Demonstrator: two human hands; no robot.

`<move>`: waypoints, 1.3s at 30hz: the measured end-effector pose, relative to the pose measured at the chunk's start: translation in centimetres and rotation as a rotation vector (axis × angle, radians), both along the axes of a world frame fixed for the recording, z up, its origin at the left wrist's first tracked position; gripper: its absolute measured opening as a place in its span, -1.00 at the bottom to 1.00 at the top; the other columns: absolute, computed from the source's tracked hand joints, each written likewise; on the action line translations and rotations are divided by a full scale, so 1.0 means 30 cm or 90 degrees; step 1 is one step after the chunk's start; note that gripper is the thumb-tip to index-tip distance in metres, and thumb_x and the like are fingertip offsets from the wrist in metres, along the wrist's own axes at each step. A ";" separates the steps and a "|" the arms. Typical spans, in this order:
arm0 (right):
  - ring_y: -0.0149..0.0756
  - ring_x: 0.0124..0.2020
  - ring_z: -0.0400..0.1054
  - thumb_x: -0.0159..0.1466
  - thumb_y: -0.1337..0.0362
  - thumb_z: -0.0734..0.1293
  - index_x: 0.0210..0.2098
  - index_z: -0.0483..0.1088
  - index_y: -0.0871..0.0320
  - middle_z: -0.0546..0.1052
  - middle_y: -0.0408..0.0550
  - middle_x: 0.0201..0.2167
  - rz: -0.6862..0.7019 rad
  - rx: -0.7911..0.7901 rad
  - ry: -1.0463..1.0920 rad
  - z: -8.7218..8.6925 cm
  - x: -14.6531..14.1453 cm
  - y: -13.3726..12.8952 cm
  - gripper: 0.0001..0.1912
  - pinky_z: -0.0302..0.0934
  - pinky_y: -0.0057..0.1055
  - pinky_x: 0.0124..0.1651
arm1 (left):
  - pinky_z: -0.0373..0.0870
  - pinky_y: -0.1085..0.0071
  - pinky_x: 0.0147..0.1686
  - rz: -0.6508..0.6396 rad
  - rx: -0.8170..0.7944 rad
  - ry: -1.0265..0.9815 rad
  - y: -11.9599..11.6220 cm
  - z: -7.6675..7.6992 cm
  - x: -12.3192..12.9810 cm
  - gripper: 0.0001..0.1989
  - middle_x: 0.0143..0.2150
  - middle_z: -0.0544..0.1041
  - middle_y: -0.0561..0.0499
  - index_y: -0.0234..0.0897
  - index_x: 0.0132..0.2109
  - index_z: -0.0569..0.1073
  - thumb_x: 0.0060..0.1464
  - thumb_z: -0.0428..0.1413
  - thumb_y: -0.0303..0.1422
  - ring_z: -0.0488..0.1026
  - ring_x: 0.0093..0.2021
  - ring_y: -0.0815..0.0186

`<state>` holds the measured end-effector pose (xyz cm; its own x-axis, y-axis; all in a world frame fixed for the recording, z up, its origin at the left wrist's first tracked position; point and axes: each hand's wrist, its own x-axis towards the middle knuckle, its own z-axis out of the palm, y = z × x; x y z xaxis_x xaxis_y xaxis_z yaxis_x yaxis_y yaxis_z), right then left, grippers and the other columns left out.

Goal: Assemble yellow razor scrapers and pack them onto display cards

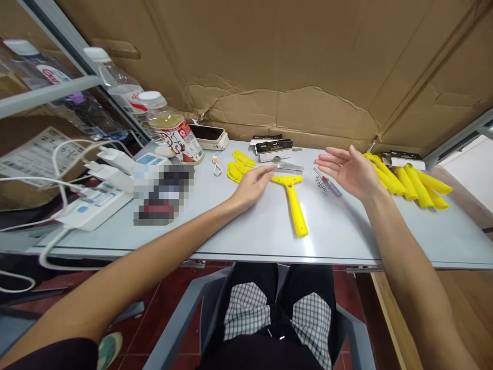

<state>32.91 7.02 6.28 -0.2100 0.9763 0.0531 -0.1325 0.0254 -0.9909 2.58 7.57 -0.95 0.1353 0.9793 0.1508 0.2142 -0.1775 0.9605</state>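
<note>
Fingers (264, 174) of the left hand (251, 188) lie narrow and empty just beside a yellow scraper (292, 200); those of the right hand (350, 172) spread wide, empty.

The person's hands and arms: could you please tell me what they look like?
The left hand and right hand are bare, without gloves, watch or band. Both forearms are uncovered; a dark sleeve shows at the left arm's upper end.

Yellow plastic scraper handle (295, 210), flat on the white tabletop (339, 231), wide end farthest.
</note>
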 end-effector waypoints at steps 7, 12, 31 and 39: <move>0.05 0.39 0.44 0.40 -0.13 0.37 0.00 0.62 0.02 0.67 0.03 0.19 -0.039 -0.125 0.175 -0.175 -0.051 -0.185 -0.58 0.12 0.06 0.59 | 0.36 0.04 0.44 0.098 -0.066 -0.361 -0.051 -0.020 0.053 -0.73 0.24 0.65 -0.24 -0.28 -0.03 0.63 0.34 0.06 -0.31 0.54 0.35 0.07; 0.07 0.44 0.38 0.43 -0.09 0.37 0.07 0.63 0.05 0.62 0.04 0.27 -0.065 -0.147 0.208 -0.222 -0.049 -0.280 -0.57 0.06 0.06 0.62 | 0.36 0.00 0.45 0.132 -0.104 -0.420 -0.107 -0.012 0.066 -0.75 0.17 0.68 -0.26 -0.30 -0.06 0.62 0.32 0.04 -0.38 0.59 0.29 0.04; 0.02 0.52 0.27 0.40 -0.18 0.33 0.06 0.56 -0.03 0.51 0.03 0.40 -0.103 -0.147 0.171 -0.183 -0.040 -0.275 -0.54 0.03 0.02 0.63 | 0.42 0.05 0.43 0.131 -0.252 -0.404 -0.099 0.052 0.029 -0.57 0.31 0.60 -0.37 -0.36 -0.01 0.61 0.41 -0.10 -0.22 0.52 0.39 -0.05; -0.02 0.50 0.31 0.43 -0.16 0.29 0.08 0.55 0.00 0.53 0.03 0.38 -0.090 -0.158 0.187 -0.187 -0.032 -0.271 -0.53 0.05 -0.04 0.63 | 0.39 -0.04 0.45 0.070 -0.312 -0.416 -0.124 0.048 -0.054 -0.48 0.27 0.61 -0.44 -0.38 -0.08 0.65 0.43 -0.11 -0.13 0.55 0.35 -0.11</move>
<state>31.95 -1.10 0.66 -0.0836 0.9851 -0.1505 -0.4234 -0.1719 -0.8895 0.97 3.85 0.50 0.0682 0.9570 -0.2820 -0.4228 0.2838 0.8606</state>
